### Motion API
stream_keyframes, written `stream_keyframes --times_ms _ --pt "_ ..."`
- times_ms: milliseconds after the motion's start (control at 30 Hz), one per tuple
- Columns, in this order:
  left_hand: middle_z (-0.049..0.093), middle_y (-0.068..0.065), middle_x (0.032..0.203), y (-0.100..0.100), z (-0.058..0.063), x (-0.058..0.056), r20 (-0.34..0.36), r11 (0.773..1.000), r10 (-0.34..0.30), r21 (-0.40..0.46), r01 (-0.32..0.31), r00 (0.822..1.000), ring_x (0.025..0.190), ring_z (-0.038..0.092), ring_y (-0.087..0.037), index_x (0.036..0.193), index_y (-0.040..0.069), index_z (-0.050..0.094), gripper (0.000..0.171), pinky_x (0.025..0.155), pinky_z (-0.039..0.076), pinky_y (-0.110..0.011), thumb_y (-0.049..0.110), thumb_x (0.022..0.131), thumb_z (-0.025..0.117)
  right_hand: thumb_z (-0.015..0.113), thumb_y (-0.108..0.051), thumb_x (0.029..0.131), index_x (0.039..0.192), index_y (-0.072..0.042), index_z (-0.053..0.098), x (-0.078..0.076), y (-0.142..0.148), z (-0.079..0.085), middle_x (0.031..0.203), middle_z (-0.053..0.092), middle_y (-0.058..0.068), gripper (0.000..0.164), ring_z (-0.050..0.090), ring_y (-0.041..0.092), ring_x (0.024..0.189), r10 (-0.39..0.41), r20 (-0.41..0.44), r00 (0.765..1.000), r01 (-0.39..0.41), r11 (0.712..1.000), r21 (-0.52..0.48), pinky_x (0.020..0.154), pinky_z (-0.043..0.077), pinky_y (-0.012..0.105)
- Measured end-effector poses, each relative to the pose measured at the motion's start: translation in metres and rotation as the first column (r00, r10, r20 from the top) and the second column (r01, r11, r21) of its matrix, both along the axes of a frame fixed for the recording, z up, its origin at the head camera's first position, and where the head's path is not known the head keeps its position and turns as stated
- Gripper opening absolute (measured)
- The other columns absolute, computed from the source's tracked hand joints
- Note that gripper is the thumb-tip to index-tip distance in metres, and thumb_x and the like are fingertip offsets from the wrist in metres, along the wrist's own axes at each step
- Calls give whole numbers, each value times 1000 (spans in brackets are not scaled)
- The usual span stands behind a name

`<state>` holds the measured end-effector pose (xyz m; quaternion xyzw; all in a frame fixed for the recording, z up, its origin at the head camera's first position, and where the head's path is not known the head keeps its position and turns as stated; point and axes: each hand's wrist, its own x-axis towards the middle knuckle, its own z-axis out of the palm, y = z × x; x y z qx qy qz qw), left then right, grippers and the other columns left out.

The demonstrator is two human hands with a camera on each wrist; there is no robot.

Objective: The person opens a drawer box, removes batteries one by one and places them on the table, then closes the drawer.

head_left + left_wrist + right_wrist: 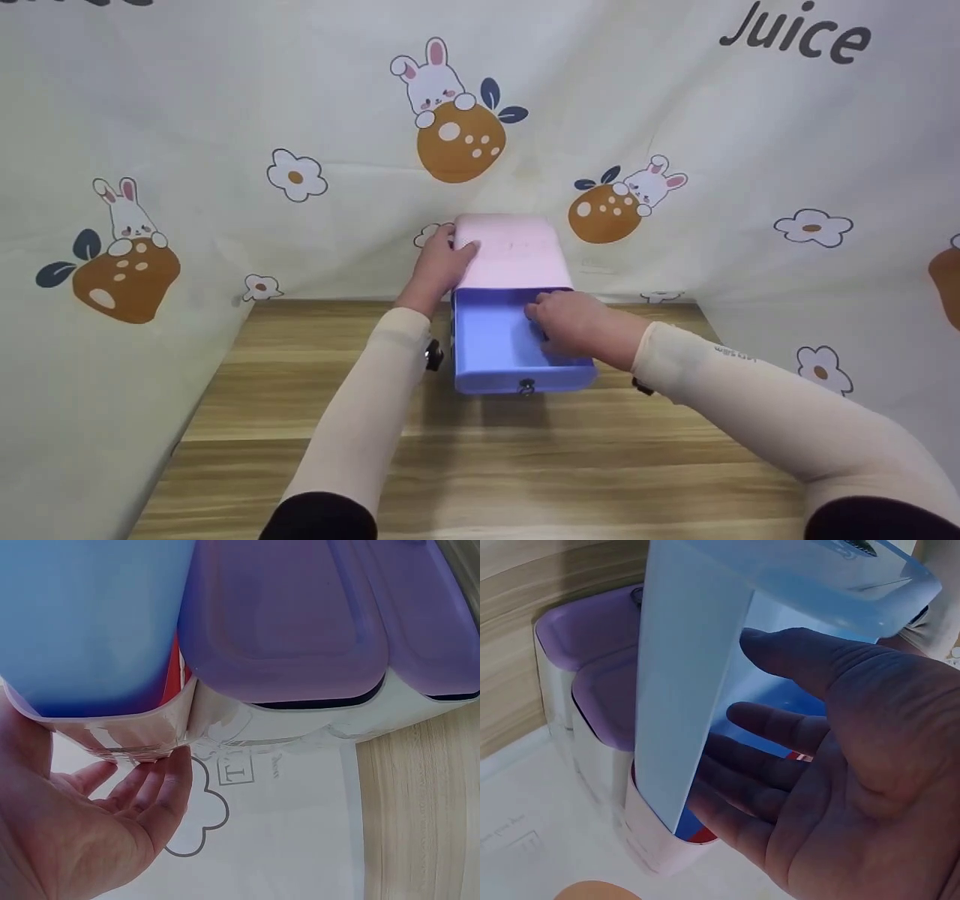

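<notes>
A small stacked drawer cabinet has a pink top casing [514,251]. Its blue top drawer [487,322] is pulled out toward me, with a small metal ring on the front. My left hand [444,262] grips the casing's left edge, thumb on top and fingers against its side. Over the drawer's right part is my right hand [574,322], its fingers reaching inside. In the right wrist view its fingers are loosely bent, thumb apart, with nothing seen between them. A red patch [703,835] shows at the drawer's rear; what it is remains mostly hidden.
Lower drawers with purple fronts [292,622] lie under the blue one, pushed in. The cabinet stands on a wood-grain table [525,465] near its back edge. Behind and beside it hangs a pale cloth [337,97] printed with rabbits and flowers.
</notes>
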<state>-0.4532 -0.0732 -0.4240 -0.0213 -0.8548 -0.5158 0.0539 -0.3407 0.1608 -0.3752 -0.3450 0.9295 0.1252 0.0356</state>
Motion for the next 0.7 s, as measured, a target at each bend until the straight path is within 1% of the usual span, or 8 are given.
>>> stream_keyframes --times_ms 167,333,600,700 --pt "60 -21 152 1 0 1 -5 1000 8 -3 -8 1000 138 60 -33 165 2 43 71 116 49 -46 41 110 66 76 -20 100 125 1 72 -2 0 -2 104 70 17 33 70 34 95 -4 -1 1000 4 999 36 88 62 52" --pt "61 -22 152 2 0 2 -6 1000 10 -7 -10 1000 138 60 -34 165 3 44 71 116 48 -47 41 109 67 75 -20 101 126 1 71 -5 1 -4 105 70 18 33 70 34 95 -1 9 1000 0 998 61 88 62 52" --pt "60 -21 153 2 1 3 -4 1000 14 6 -14 1000 138 60 -34 165 3 44 71 116 49 -48 41 109 67 79 -19 99 123 -1 70 -7 -2 -2 102 68 14 31 66 30 90 1 48 999 -5 997 79 88 62 49" --pt "60 -21 152 2 1 4 -4 1000 9 10 -9 1000 138 60 -34 164 3 44 70 115 49 -47 40 110 67 80 -17 97 116 -1 70 -8 -1 -1 98 67 13 27 66 30 88 21 38 999 -24 996 80 85 62 50"
